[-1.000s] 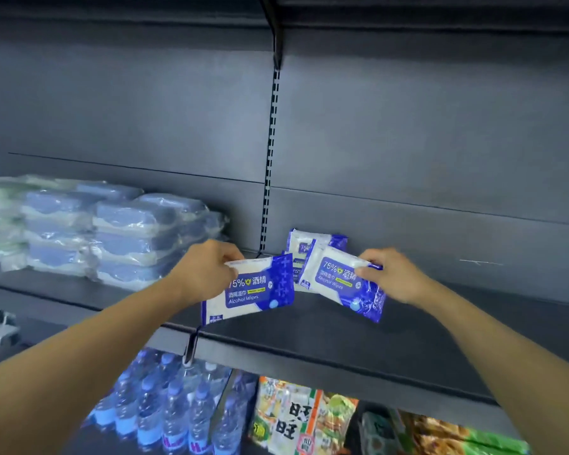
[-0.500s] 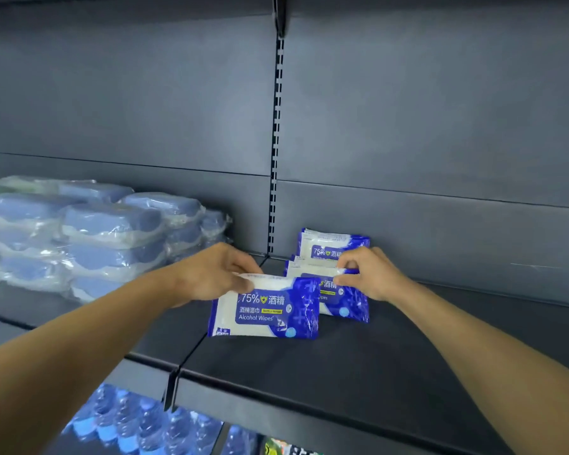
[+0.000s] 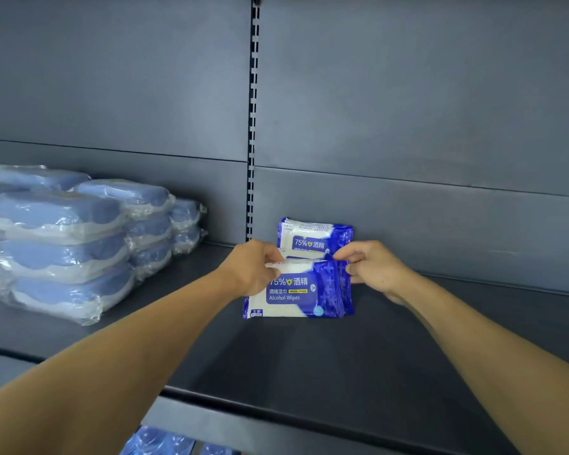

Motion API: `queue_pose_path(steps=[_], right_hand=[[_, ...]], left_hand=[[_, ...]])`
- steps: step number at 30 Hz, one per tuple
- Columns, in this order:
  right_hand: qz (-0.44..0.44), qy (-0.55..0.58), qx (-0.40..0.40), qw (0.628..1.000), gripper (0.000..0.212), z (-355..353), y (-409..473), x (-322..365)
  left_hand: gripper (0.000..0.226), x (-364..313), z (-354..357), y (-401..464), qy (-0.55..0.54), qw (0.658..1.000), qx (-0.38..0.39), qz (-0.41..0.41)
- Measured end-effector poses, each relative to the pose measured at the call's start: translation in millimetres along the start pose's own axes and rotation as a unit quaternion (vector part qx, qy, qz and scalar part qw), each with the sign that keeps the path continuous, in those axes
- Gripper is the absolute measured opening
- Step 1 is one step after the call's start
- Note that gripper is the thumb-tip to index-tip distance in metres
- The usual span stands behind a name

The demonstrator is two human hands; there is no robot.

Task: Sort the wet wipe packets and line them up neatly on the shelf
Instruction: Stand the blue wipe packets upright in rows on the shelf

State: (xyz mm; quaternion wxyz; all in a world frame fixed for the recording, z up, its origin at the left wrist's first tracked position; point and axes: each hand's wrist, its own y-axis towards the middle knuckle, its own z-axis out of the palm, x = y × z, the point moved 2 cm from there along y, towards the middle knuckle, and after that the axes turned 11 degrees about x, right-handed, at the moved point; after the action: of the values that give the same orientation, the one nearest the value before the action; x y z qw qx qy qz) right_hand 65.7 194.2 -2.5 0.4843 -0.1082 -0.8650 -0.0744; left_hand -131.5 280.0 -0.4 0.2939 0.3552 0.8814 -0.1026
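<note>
Blue and white alcohol wipe packets stand on edge on the dark shelf [image 3: 309, 362], one behind the other. My left hand [image 3: 253, 267] pinches the top left corner of the front packet [image 3: 296, 290]. My right hand [image 3: 373, 266] pinches the top right corner of the front packets. A back packet [image 3: 312, 239] stands against the rear wall, its lower half hidden by the ones in front. How many packets stand between front and back is hard to tell.
Stacks of blue wipe packs in clear wrap [image 3: 63, 244] fill the left part of the shelf. A slotted upright [image 3: 252, 126] runs down the back wall. To the right of the packets the shelf is bare. Bottles show on the shelf below [image 3: 165, 443].
My left hand brought its packet right and back, in front of the one my right hand set down. Both packets went from held in the air to standing on the shelf.
</note>
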Motion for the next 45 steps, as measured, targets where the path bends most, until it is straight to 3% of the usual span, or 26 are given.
queue_pose_path(steps=[3, 6, 9, 12, 15, 23, 27, 32, 38, 41, 45], right_hand=[[0.006, 0.021, 0.028, 0.999, 0.026, -2, -6, 4], [0.049, -0.066, 0.11, 0.991, 0.069, 3, -9, 0], [0.057, -0.192, 0.101, 0.974, 0.09, 11, -7, -6], [0.066, -0.186, 0.072, 0.978, 0.091, 9, -3, -10], [0.071, -0.18, 0.059, 0.979, 0.092, 9, -4, -9], [0.024, -0.172, 0.021, 0.985, 0.074, 9, -1, -4], [0.043, -0.119, 0.037, 0.991, 0.074, 8, 1, -6], [0.061, -0.072, 0.052, 0.994, 0.078, 11, 5, -6], [-0.02, -0.177, -0.051, 0.983, 0.064, 7, 3, -6], [-0.057, -0.202, -0.087, 0.974, 0.076, 8, 7, -9], [-0.022, -0.237, -0.078, 0.968, 0.099, 5, 9, -17]], left_hand=[[0.017, 3, 6, 7, 0.007, 1.0, -0.001, -0.008], [0.013, 6, 8, 10, -0.005, 0.999, -0.032, -0.003], [0.039, 13, 11, 4, -0.041, 0.998, -0.04, -0.01], [0.078, 18, 14, -9, -0.122, 0.991, 0.042, -0.032], [0.083, 17, 16, -17, -0.164, 0.981, 0.099, -0.027], [0.089, 7, 14, 11, -0.101, 0.993, 0.027, -0.048], [0.097, 11, 12, 18, -0.171, 0.979, 0.068, -0.087], [0.097, 7, 12, 26, -0.221, 0.97, 0.087, -0.044], [0.098, 4, 14, 34, -0.106, 0.992, 0.007, 0.06], [0.097, 4, 15, 42, -0.06, 0.992, -0.049, 0.099], [0.115, 14, 24, 43, -0.062, 0.996, -0.026, 0.064]])
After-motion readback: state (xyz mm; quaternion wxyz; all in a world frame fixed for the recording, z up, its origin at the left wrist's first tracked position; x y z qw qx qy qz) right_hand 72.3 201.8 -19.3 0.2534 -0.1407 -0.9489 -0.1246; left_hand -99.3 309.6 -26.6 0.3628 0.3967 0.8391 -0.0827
